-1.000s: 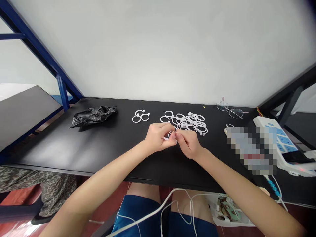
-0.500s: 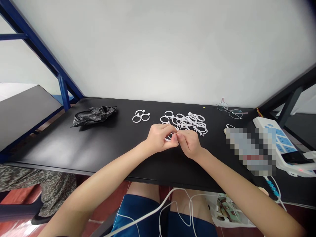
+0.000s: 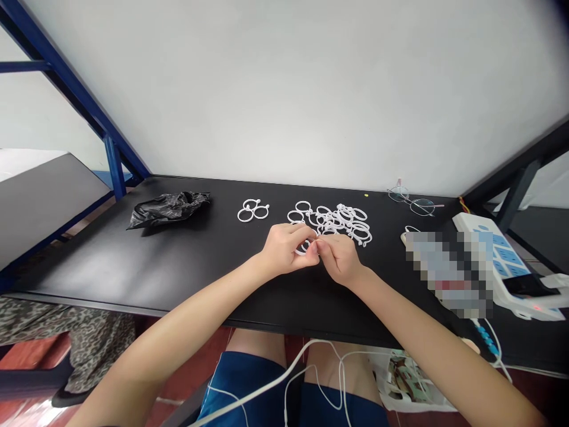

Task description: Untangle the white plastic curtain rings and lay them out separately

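Over the front half of the black desk, my left hand point(image 3: 288, 249) is closed on a white curtain ring point(image 3: 301, 252), part of whose loop shows between thumb and fingers. My right hand point(image 3: 340, 258) meets it fingertip to fingertip, pinching at the ring's right side; the exact grip point is hidden by the fingers. Just behind both hands lies a loose pile of white curtain rings point(image 3: 342, 220), each with a small eyelet. Farther left, three similar rings point(image 3: 253, 210) lie touching one another.
A crumpled black plastic bag point(image 3: 171, 209) lies on the left of the desk point(image 3: 200, 267). Eyeglasses point(image 3: 413, 201) rest at the back right. A pixelated object point(image 3: 448, 273) and a white power strip point(image 3: 500, 255) occupy the right side. White cables point(image 3: 306, 350) cross in front of my lap.
Both hands keep the same pinched hold on the ring, with hardly any movement. The whole view shifts very slightly.
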`<act>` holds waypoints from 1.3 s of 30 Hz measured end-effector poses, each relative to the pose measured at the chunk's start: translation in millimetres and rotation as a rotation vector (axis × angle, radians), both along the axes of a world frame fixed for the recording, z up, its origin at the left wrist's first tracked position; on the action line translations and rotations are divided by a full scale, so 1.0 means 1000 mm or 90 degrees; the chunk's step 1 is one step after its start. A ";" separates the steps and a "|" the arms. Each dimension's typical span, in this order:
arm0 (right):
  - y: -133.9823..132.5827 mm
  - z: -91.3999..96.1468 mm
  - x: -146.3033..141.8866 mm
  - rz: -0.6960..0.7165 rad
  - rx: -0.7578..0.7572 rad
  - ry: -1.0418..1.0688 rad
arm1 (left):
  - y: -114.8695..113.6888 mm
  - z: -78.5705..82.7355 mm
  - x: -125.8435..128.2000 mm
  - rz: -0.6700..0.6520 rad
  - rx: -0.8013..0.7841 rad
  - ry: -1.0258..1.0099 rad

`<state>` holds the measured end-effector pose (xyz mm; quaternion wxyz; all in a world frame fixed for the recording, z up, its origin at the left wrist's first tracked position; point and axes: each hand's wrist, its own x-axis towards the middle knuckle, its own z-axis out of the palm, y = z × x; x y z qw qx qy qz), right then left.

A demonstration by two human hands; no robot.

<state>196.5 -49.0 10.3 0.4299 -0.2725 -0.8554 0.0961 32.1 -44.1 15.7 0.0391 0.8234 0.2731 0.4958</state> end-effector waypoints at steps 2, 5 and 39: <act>0.001 -0.001 0.000 0.011 0.006 0.010 | 0.000 0.000 0.000 0.003 -0.003 0.005; 0.001 -0.002 0.001 0.017 0.014 0.013 | 0.000 0.000 0.000 0.010 -0.024 0.020; 0.017 -0.005 0.006 -0.134 -0.200 -0.035 | 0.079 -0.031 -0.051 0.442 -0.216 -0.044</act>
